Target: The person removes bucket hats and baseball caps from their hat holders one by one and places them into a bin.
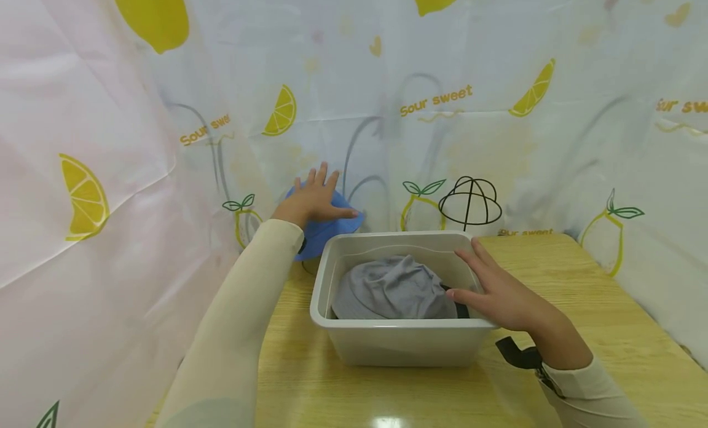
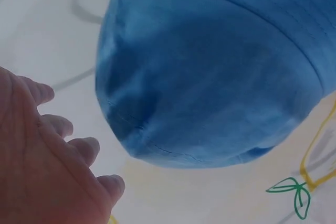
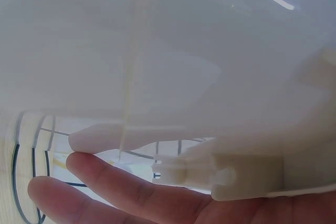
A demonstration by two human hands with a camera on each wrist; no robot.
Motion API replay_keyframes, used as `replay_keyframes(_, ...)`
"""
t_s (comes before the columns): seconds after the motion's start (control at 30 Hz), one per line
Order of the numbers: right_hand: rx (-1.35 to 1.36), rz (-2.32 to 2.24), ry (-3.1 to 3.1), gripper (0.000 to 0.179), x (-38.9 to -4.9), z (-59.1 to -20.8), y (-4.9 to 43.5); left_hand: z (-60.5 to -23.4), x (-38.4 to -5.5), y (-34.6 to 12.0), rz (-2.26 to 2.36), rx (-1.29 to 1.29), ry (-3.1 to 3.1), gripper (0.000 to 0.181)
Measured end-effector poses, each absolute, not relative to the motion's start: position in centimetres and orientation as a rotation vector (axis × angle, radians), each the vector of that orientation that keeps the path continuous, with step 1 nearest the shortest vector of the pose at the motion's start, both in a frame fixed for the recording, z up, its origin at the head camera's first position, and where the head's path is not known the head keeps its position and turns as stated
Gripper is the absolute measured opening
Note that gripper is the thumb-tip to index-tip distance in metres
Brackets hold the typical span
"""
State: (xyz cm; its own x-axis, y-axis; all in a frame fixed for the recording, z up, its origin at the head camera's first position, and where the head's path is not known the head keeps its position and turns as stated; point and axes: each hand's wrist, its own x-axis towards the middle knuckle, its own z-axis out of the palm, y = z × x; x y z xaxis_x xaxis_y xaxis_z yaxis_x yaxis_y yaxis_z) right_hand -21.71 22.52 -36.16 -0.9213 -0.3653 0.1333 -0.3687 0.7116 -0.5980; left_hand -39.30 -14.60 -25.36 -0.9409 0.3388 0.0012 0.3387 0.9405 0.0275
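A blue bucket hat [image 1: 318,236] is up at the back left, with part of a dark wire base showing below it. In front of it, my left hand [image 1: 312,203] is raised with the fingers spread; in the left wrist view its fingertips are apart from the hat's crown [image 2: 210,82]. A grey cap [image 1: 393,289] lies crumpled inside a white plastic bin [image 1: 406,343], beside a black item [image 1: 461,309] only partly visible. My right hand [image 1: 509,299] rests at the bin's right rim, thumb over the inside and straight fingers along the outer wall.
A black wire hat stand [image 1: 469,208] stands behind the bin, bare. The light wooden table [image 1: 581,311] extends to the right and front. Lemon-printed curtains [image 1: 343,71] close off the back and both sides.
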Motion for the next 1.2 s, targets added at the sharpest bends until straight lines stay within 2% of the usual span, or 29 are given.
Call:
replay_keyframes(0.97, 0.62, 1.004, -2.907, 0.091, -21.9, -36.2, 22.7, -27.7, -41.7, -17.5, 0.199, 0.208, 3.261, 0.121)
replay_keyframes(1.2, 0.62, 1.012, -2.903, 0.091, -21.8, -36.2, 22.6, -27.9, -41.4, -17.8, 0.282, 0.231, 3.287, 0.113)
